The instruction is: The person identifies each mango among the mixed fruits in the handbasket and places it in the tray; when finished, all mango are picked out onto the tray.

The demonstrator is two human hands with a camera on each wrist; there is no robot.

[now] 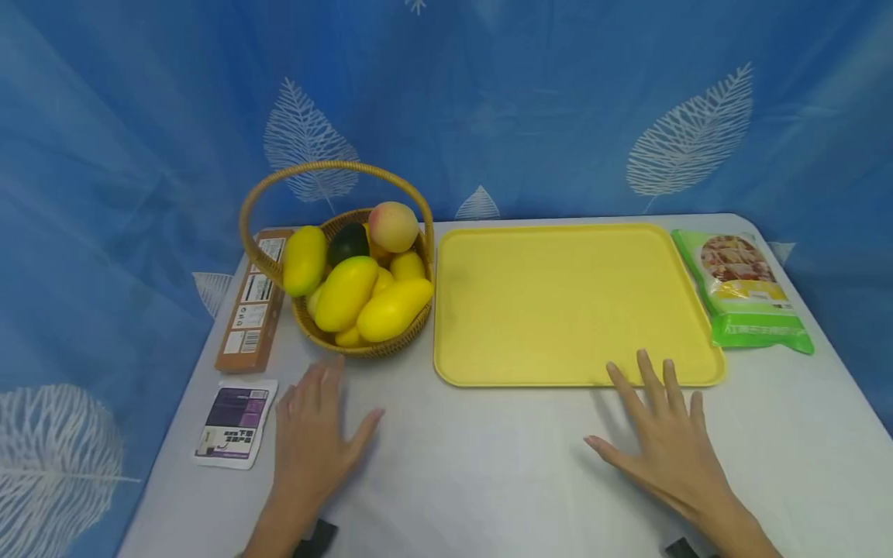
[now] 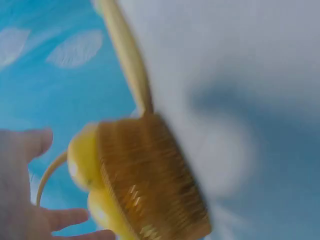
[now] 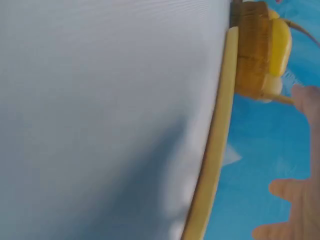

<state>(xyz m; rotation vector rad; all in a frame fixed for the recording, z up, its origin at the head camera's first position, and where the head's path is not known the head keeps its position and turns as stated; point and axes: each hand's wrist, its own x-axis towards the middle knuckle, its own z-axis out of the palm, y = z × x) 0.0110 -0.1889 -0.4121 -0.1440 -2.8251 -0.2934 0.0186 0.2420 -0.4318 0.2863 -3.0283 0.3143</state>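
Just beyond left hand (image 1: 310,434), round brown wicker basket with arched handle (image 1: 377,350) is standing, yellow oval fruit (image 1: 346,294) being borne inside. Right of basket, flat yellow rectangular tray (image 1: 558,310) is lying, near rim being overlapped in head view by fingertips of right hand (image 1: 663,442); whether being touched, cannot be told. Hands being held well apart, backs up: right fingers being fanned, left fingers being extended, thumb aside. Beside left hand, flat white-and-purple packet (image 1: 236,426) is lying.
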